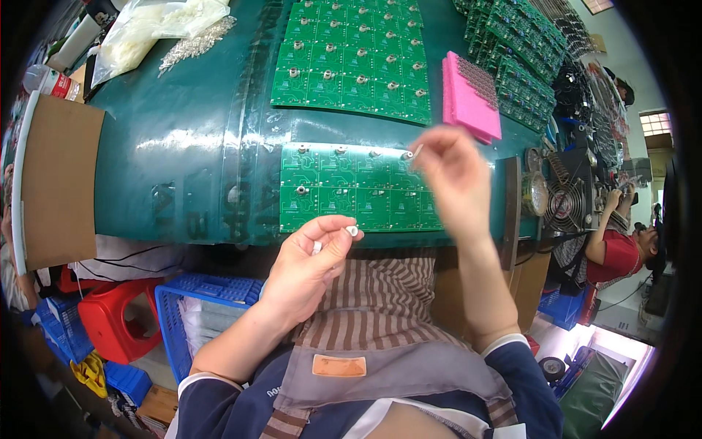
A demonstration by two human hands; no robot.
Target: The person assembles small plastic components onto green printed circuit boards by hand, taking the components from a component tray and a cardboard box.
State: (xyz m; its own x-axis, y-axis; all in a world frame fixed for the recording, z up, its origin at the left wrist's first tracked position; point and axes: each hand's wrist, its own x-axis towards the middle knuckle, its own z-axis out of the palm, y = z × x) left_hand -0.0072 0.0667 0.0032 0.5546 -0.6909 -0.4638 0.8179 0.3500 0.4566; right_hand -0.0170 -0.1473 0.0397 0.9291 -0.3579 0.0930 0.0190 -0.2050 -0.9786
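Note:
A green circuit board panel (336, 208) lies near the table's front edge, with several small metal-topped components along its far row and one in its near row. My left hand (303, 263) is closed at the panel's near edge, pinching a small white plastic sleeve (352, 231) between thumb and finger. Another white piece (316, 247) shows between its fingers. Over the panel's right part, my right hand (457, 179) is blurred, its fingers drawn together beside a component (408, 155) in the far row. A small whitish bit shows at those fingertips, too smeared to name.
Behind lies a larger green panel (351, 62) with rows of components. A pink foam block (468, 99) holding small parts sits right of it, near stacked boards (519, 58). Loose pale parts (196, 45) spill by a plastic bag (146, 33). A cardboard piece (58, 183) stands left.

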